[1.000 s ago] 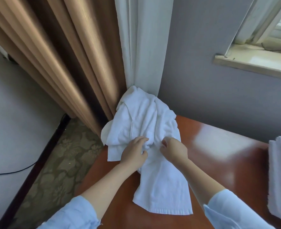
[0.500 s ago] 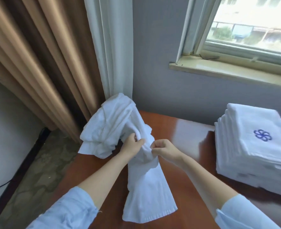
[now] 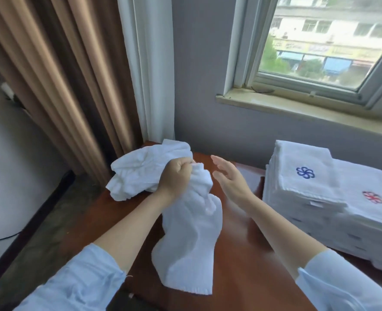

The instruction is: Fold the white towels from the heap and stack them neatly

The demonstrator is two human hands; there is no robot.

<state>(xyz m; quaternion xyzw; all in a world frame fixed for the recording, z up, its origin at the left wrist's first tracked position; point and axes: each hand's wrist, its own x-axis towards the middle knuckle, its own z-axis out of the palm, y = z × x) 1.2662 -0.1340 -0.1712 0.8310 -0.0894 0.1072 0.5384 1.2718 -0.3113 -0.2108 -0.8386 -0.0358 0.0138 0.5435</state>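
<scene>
The left hand (image 3: 176, 176) is fisted round a bunched part of one towel (image 3: 191, 241). The rest of the towel hangs from the fist, and its hemmed end lies on the bench (image 3: 248, 272). The right hand (image 3: 229, 179) is open beside it, fingers straight, touching nothing.

The towel looks light, soft and limp. It will sag from any single hold and keep no shape, though it should not slip or come to harm. A bunched grip will not spread it, so the better hold is likely two corners of one short edge, perhaps the hem now lying near the bench's front edge.

The heap (image 3: 140, 169) sits at the bench's far left corner, just behind the left hand and against the curtains (image 3: 100, 90). I cannot tell whether the held towel is fully clear of the heap. Pulling may drag the heap along or tip it off the edge.

The stack (image 3: 306, 194) of folded towels stands well to the right. The bare bench between is probably where the folding will be done. A sill (image 3: 297, 108) runs above, well clear.
</scene>
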